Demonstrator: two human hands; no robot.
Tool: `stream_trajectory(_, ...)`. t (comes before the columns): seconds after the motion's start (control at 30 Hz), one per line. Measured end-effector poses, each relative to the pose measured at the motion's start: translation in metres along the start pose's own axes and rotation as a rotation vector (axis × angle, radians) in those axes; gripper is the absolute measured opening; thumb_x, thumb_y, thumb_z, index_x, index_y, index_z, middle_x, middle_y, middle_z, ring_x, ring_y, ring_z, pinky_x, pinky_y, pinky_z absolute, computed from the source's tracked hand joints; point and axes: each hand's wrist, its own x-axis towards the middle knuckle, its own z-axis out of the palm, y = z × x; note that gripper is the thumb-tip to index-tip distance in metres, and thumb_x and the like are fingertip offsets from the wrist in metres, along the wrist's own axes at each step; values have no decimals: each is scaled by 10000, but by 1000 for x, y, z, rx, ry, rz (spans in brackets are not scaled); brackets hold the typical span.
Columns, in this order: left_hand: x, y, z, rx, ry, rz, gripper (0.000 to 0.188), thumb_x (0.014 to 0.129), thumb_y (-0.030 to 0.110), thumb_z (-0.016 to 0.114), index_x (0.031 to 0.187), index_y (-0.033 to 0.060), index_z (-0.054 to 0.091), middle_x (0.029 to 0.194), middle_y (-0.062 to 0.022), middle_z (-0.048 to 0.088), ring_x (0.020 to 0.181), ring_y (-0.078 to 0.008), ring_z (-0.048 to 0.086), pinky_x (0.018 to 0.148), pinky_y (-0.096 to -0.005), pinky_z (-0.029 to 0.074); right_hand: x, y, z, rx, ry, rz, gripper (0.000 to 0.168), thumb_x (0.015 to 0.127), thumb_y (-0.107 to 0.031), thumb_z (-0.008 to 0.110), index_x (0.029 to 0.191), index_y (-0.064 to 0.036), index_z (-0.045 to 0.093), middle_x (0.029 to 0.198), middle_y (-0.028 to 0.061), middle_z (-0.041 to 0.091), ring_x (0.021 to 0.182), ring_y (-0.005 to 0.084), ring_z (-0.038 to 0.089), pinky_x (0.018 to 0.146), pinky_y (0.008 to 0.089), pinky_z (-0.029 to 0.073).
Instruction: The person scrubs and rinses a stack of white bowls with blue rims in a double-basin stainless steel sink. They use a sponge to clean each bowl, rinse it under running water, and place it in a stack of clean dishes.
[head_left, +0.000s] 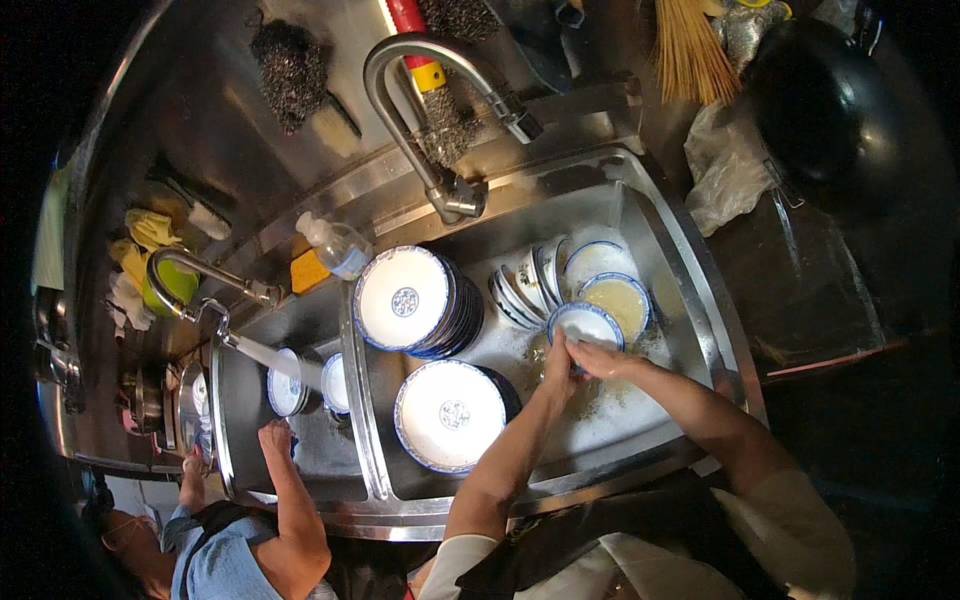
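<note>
My left hand (559, 365) grips the near left rim of a white bowl with a blue patterned edge (596, 319). My right hand (600, 360) holds the bowl's near side, its fingers partly hidden. The bowl is tilted above the soapy floor of the large steel sink (679, 442). Just beyond it, a bowl of cloudy yellowish liquid (619, 300) stands near another bowl with suds (596, 259). To their left, several nested bowls (525, 285) lie on their sides. Two tall stacks of blue-rimmed plates, a back stack (397, 322) and a front stack (427, 435), fill the sink's left part.
A curved faucet (390, 112) arches over the back edge. A pump bottle (341, 244) and an orange sponge (307, 271) sit behind the divider. On the left, a co-worker's hand (276, 435) is over the second basin (322, 472), where water runs. A black wok (817, 105) stands back right.
</note>
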Motion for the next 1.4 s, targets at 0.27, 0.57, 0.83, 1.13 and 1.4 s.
stream_trajectory(0.27, 46, -19, -32, 7, 4, 269, 492, 824, 509, 409, 1157, 147, 408, 1015, -100, 533, 865, -250, 550, 661, -474, 470, 13, 25, 34, -122, -174, 260, 255, 726, -165, 531, 966, -82, 549, 1148, 115, 453, 1038, 325, 435, 784, 417, 422)
stream_trajectory(0.57, -19, 1, 47, 136, -40, 223, 431, 871, 398, 363, 1216, 140, 358, 1061, -105, 504, 912, -243, 534, 662, -436, 491, -1, 101, 22, -438, 421, 333, 181, 721, -122, 492, 890, -63, 519, 974, 101, 491, 925, 299, 448, 785, 381, 379)
stream_trajectory(0.83, -18, -1, 19, 85, 43, 278, 386, 871, 197, 415, 1248, 161, 343, 1098, -88, 498, 910, -234, 518, 621, -370, 486, -21, 85, 34, -374, 346, -193, 187, 745, -175, 487, 892, -62, 508, 1038, 143, 491, 1004, 306, 440, 791, 436, 351)
stream_trajectory(1.13, -4, 1, 3, -245, -86, -28, 739, 732, 688, 330, 1146, 87, 449, 1117, -105, 502, 946, -288, 512, 818, -417, 413, 20, -1, 36, 338, 245, -34, 342, 803, -167, 401, 1120, -44, 441, 1167, 213, 415, 1097, 341, 386, 922, 399, 310)
stream_trajectory(1.4, 27, -25, -23, 1142, 456, 578, 427, 710, 172, 608, 1044, -60, 476, 1045, -267, 483, 892, -376, 529, 729, -389, 435, -10, 44, -23, -611, 430, -109, 202, 730, -203, 506, 921, -155, 549, 1142, 61, 446, 1049, 230, 413, 782, 373, 384)
